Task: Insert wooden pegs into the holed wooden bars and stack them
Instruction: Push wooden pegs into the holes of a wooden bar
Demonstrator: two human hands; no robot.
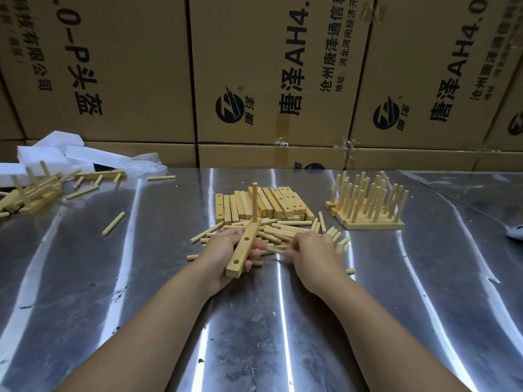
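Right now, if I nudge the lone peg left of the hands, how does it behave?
The peg looks round and lies on a polished steel table, so it likely rolls. Plain short wood: probably stiff and light.

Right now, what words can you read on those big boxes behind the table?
"唐泽AH4." and "沧州唐泽通信" on the middle box.
"0-P头盔" and "有限公司" on the left box.
"唐泽AH4." on the right box.
Smaller print on the boxes: too small or cut off.

Shiny metal table (pixel 113 278), stacked cardboard boxes (pixel 113 66) behind, perhaps foam (pixel 53 154)
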